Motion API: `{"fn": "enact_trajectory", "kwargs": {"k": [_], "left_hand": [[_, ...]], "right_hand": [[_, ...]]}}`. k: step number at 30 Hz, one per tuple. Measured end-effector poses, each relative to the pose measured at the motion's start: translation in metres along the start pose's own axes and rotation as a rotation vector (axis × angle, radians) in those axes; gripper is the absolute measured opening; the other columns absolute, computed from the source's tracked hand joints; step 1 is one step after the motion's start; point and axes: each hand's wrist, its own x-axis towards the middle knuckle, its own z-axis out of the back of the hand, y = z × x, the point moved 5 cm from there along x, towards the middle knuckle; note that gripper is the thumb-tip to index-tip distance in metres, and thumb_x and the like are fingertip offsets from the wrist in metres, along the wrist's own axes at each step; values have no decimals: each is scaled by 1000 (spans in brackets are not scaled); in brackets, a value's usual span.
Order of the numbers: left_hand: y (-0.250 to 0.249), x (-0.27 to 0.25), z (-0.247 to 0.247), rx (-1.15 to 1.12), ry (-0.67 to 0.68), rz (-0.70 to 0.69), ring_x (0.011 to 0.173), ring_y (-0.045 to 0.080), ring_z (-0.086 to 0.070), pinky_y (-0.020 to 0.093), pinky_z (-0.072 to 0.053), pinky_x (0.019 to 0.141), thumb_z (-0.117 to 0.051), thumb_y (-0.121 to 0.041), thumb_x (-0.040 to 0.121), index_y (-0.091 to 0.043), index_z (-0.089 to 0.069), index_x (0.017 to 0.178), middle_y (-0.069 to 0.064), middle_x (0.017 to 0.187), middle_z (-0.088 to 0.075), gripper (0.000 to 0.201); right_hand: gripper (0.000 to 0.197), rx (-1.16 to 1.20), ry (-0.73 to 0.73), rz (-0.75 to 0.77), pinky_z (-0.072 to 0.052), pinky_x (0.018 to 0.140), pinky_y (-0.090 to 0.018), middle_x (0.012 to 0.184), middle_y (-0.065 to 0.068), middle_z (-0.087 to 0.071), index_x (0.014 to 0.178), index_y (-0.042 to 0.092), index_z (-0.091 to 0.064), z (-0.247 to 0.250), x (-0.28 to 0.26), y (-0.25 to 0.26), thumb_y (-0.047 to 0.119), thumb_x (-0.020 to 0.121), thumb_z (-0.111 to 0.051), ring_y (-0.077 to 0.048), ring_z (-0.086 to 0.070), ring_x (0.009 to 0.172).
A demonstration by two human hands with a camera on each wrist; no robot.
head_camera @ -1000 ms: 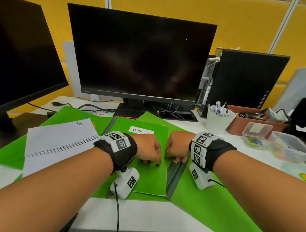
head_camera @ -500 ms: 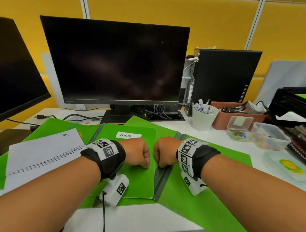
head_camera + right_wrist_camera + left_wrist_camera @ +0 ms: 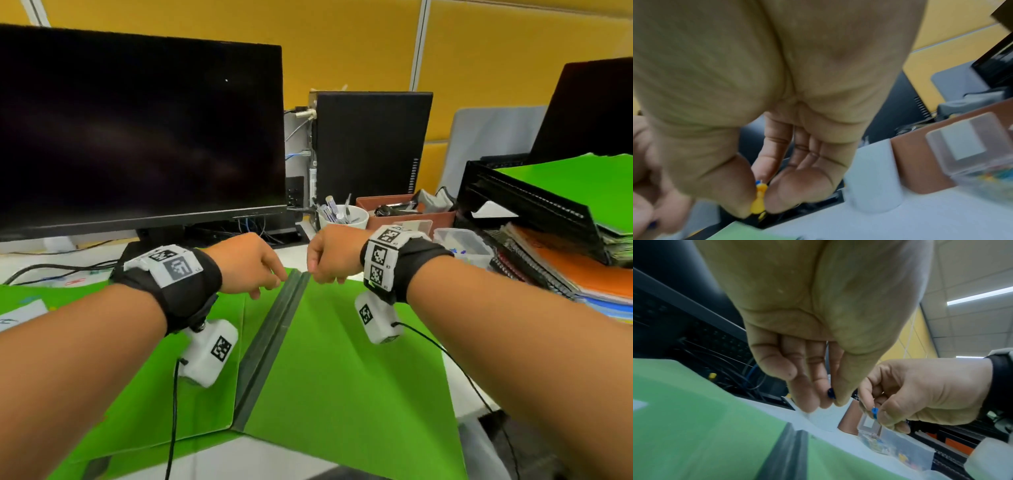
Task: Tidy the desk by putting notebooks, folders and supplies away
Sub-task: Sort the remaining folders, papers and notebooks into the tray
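Pushpins were the thing in hand, and the clear plastic box (image 3: 460,241) that seemed meant for them lay to the right of both hands, just behind the right wrist in the head view, beside the white cup (image 3: 343,217) and the brown tray (image 3: 409,216). In that view the left hand (image 3: 245,262) and right hand (image 3: 330,255) hovered close together above the far end of the open green folder (image 3: 342,370), on either side of its dark spine (image 3: 270,339), which ran away from the person toward the monitor (image 3: 137,126); the right hand was plainly the nearer to the box. From the left wrist, the left hand's thumb and fingers (image 3: 807,395) were pressed together on a dark blue pushpin (image 3: 830,392), while the right hand pinched a lighter blue pin (image 3: 874,413) directly above the box, whose coloured contents showed through its wall. From the right wrist, blurred, a yellow pushpin (image 3: 758,203) was nipped between thumb and fingers with its long axis roughly upright, a blue one behind it, and the lidded box (image 3: 972,146) stood to the right. My judgement is that a short carry rightward would bring the pins over it.
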Motion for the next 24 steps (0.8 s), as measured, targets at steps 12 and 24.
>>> {"fn": "enact_trajectory", "kwargs": {"k": [12, 24], "left_hand": [[-131, 101, -36, -318, -135, -164, 46, 6, -61, 25, -54, 55, -76, -5, 84, -13, -74, 89, 4, 65, -70, 9], [-213, 171, -76, -398, -145, -233, 72, 8, -70, 19, -57, 69, -80, -11, 77, -25, -72, 70, -12, 72, -72, 18]], "right_hand": [[19, -176, -297, -540, -65, 71, -47, 79, -12, -76, 82, 9, -76, 127, -27, -197, 18, 65, -74, -33, -76, 74], [19, -178, -370, -669, -57, 73, -36, 85, -8, -70, 91, 12, -71, 131, -44, -256, 24, 79, -64, -28, -68, 74]]}}
